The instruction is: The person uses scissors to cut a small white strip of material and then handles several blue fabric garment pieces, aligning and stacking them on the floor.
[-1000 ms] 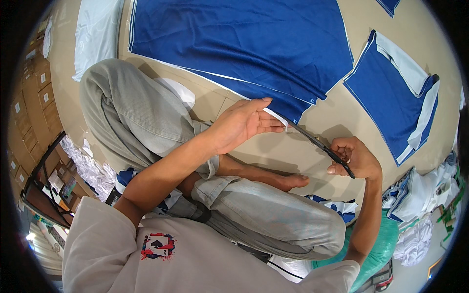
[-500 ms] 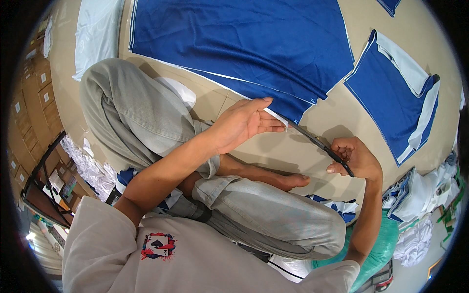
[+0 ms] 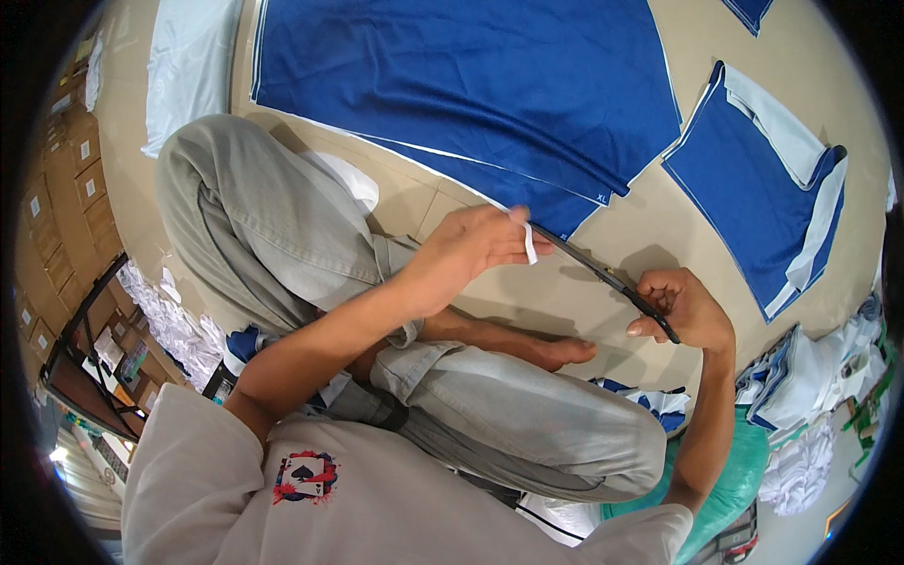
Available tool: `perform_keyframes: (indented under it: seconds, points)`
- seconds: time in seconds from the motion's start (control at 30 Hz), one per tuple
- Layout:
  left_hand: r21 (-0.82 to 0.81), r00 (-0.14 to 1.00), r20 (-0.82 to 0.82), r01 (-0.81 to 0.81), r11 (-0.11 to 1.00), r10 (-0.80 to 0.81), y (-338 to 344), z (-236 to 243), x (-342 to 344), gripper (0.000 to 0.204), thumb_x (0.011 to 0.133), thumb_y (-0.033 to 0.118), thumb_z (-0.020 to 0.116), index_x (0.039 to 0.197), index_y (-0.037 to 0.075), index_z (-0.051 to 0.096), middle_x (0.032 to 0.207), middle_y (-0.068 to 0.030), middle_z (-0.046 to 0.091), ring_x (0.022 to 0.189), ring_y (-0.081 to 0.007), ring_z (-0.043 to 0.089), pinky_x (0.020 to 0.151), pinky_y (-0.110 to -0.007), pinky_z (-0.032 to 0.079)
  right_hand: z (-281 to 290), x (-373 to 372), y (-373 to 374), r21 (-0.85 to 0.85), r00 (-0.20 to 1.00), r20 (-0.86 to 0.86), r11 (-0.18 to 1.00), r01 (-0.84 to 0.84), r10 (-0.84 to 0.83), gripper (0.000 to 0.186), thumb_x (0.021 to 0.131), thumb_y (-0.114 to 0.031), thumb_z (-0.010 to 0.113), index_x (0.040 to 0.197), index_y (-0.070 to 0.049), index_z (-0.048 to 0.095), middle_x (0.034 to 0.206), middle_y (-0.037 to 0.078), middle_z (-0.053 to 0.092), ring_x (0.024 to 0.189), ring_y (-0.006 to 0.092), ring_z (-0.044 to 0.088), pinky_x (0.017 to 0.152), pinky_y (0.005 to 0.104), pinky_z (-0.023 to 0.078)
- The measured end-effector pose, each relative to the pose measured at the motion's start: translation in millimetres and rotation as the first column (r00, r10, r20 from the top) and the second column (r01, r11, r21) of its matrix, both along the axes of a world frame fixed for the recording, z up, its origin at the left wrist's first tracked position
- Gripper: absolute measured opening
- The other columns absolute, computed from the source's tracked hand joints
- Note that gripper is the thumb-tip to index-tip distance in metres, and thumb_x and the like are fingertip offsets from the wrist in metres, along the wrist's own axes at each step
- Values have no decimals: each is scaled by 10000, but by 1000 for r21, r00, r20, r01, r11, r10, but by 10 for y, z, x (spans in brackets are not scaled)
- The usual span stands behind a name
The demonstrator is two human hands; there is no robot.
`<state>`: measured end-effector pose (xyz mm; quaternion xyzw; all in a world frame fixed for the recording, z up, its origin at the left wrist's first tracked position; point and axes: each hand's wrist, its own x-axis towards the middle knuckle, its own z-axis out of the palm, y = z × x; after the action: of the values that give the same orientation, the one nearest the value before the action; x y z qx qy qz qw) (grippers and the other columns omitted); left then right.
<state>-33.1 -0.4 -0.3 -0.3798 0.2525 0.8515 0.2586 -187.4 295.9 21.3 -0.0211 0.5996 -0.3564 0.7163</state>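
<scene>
Expect light, limp, slightly slippery handling from blue fabric [image 3: 452, 94] spread on floor [image 3: 405, 202]; pinch at edge. Gripping white strip [image 3: 530, 245] in nearly closed left hand [image 3: 469, 247], scissors [image 3: 603, 272] in curled right hand [image 3: 683, 306].

The head camera (a wide fisheye) looks down from close above.

Two bare hands [image 3: 683, 306], one pair of long black scissors [image 3: 607, 274], one narrow white strip [image 3: 530, 245].
Beyond the grip lies one broad blue fabric spread [image 3: 452, 85]; ahead-right, two other blue fabric pieces [image 3: 739, 174]; far left, one long white cloth [image 3: 191, 75].
</scene>
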Motion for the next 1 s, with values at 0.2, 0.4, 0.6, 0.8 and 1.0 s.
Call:
perform_keyframes:
  seconds: [0.2,0.4,0.6,0.8,1.0]
  points:
    - [-220,992,-36,-126,967,121,356,121,226,133,1012,123,656,1104,26,652,1166,-166,714,1135,-281,689,977,-404,559,-15,21,62,-6,996,-67,998,-64,64,506,683,-289,975,769,-31,548,570,-31,486,477,59,506,442,237,358]
    - [-261,992,-69,-122,958,107,415,65,234,128,1028,140,635,1083,26,656,1146,-152,720,1105,-272,703,979,-387,562,53,0,43,23,997,-52,998,-51,52,481,702,-295,966,708,-57,547,586,-59,479,551,27,437,488,237,309]
    - [-286,988,-131,-110,952,75,459,59,288,130,1053,120,583,1086,6,637,1142,-138,722,1120,-241,698,966,-350,559,7,9,62,-65,993,-90,995,-76,70,495,702,-323,963,711,-64,541,613,-74,442,586,32,407,514,243,294]
    - [-286,987,-150,-102,953,61,436,92,261,125,1053,107,578,1094,-2,625,1145,-132,724,1120,-219,694,954,-335,554,-58,-29,-3,-55,995,-17,993,-101,100,524,669,-335,979,810,-48,565,708,-53,459,664,70,452,580,233,361]
    - [-280,983,-181,-91,956,40,409,92,254,105,1043,89,592,1083,0,629,1163,-150,721,1118,-218,694,941,-339,554,-49,-49,-228,-127,996,-44,989,-78,72,491,726,-323,947,731,-65,529,624,-80,424,589,30,391,512,242,277]
